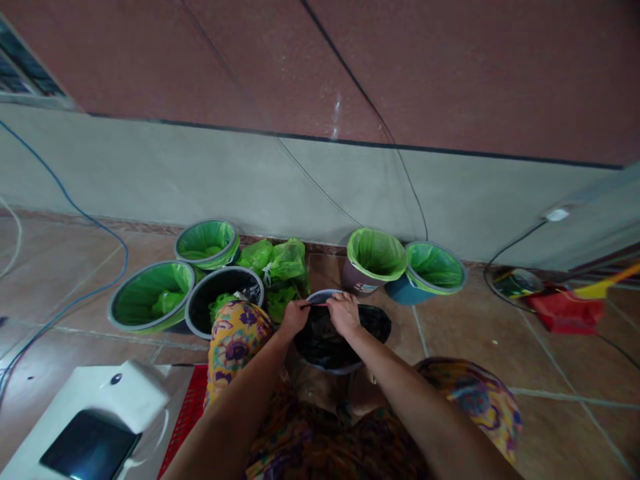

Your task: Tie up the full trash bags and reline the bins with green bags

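Between my knees stands a trash can (319, 295) with a grey rim, lined with a black trash bag (327, 340). The bag hangs over part of the rim and bulges out at the right. At the far rim, my left hand (295, 317) is closed on the bag's edge, which is drawn into a thin dark strip between my hands. My right hand (344, 312) grips the same edge a little to the right, its fingers bent over the rim. The far side of the rim shows just beyond my fingers.
Several bins with green liners (150, 293) stand left, beside green filled bags (287, 260). A purple bin (375, 260) and a blue bin (433, 273) stand by the wall. A red dustpan (570, 310) lies right. Near left, a tablet (90, 445) rests on a white surface.
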Demonstrator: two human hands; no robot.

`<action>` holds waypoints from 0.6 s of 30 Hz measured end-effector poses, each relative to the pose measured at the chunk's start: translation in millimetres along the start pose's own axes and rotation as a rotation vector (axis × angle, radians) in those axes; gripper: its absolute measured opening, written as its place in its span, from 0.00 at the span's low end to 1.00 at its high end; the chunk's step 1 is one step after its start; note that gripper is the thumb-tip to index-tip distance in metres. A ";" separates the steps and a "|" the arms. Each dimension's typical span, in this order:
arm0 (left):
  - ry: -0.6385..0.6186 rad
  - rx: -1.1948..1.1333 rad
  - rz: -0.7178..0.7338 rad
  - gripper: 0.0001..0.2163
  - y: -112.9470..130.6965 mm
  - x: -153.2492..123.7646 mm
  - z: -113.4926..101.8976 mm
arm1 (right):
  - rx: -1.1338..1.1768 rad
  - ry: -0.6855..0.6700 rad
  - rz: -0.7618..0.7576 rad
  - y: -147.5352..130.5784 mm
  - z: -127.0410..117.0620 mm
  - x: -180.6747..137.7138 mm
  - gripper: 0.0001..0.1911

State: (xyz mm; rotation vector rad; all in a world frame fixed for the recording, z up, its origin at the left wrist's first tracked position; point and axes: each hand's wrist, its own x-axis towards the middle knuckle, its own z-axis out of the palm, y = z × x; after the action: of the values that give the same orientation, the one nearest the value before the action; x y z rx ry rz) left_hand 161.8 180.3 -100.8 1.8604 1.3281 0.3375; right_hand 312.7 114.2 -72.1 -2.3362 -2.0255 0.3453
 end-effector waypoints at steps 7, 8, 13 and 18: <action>-0.028 0.148 0.126 0.19 31.8 -6.5 -6.2 | 0.240 0.141 -0.123 12.4 -41.3 -11.5 0.16; -0.057 0.139 0.176 0.17 38.3 -7.4 -6.2 | 0.290 0.178 -0.123 13.9 -45.9 -16.5 0.16; -0.209 0.012 0.263 0.13 53.1 -7.9 -11.7 | 0.421 0.323 0.156 22.0 -38.6 -56.4 0.16; -0.176 -0.018 0.223 0.14 41.0 -1.7 -20.0 | 0.286 -0.194 0.151 14.9 19.6 -101.9 0.14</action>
State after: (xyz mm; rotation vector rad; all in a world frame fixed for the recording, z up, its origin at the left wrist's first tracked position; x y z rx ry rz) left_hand 176.0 182.9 -57.5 1.9789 1.0001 0.2916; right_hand 310.5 9.6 -78.7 -2.3554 -1.7312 0.8377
